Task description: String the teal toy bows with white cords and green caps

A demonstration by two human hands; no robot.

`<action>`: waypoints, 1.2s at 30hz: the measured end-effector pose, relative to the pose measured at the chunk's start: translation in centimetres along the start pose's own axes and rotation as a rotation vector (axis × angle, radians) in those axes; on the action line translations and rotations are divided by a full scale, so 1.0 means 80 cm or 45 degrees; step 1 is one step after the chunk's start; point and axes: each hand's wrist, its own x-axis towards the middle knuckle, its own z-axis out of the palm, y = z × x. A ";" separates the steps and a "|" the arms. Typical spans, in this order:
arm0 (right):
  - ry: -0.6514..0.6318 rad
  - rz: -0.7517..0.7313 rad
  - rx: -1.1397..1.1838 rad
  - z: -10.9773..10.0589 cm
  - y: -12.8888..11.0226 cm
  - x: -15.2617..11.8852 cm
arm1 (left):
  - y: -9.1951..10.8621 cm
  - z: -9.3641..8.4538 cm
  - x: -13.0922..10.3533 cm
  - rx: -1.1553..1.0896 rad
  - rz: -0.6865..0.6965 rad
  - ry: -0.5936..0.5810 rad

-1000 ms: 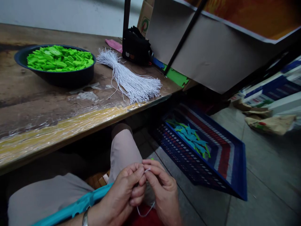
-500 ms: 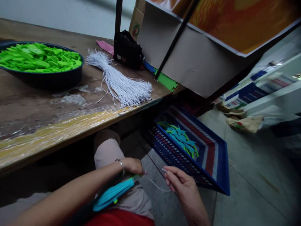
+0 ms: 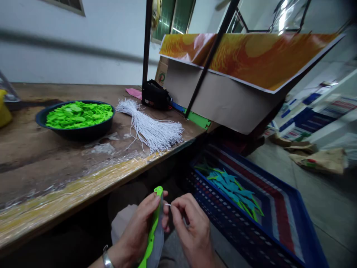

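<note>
My left hand (image 3: 143,219) is closed around a long green plastic piece (image 3: 151,235). It stands tilted upward, has a rounded end with small holes, and a greyish flat part runs along its right side; the lower end leaves the view. Close by on the right, my right hand (image 3: 192,225) pinches a thin white cord (image 3: 167,204), whose short tip points toward the green piece. Whether the cord touches it, I cannot tell. On the table beyond lies a tied bundle of white cords (image 3: 153,128). A dark bowl (image 3: 80,130) holds many flat green plastic pieces (image 3: 78,114).
The worn wooden table (image 3: 41,160) has a tape-covered front edge. A black bag (image 3: 156,95) stands at its back, near a slanted dark pole (image 3: 208,63). Below right, a blue basket (image 3: 304,223) holds blue and green pieces (image 3: 231,188). Paper bags (image 3: 318,160) lie on the floor.
My left hand has come up and turned, now showing the green piece; the bright blue part seen earlier is out of sight. My right hand moved left, close to it. The view tilted up.
</note>
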 end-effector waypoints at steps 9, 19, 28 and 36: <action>0.035 -0.341 -0.241 0.026 -0.031 0.029 | 0.015 0.004 -0.024 0.142 0.280 0.053; 0.041 -0.391 -0.398 0.026 -0.039 0.028 | -0.004 -0.010 -0.012 0.294 0.398 0.012; 0.081 -0.453 -0.580 0.028 -0.033 0.024 | -0.001 0.008 -0.018 0.386 0.394 0.031; -0.029 -0.342 -0.578 0.025 -0.018 0.019 | -0.005 0.008 -0.018 0.125 0.271 0.045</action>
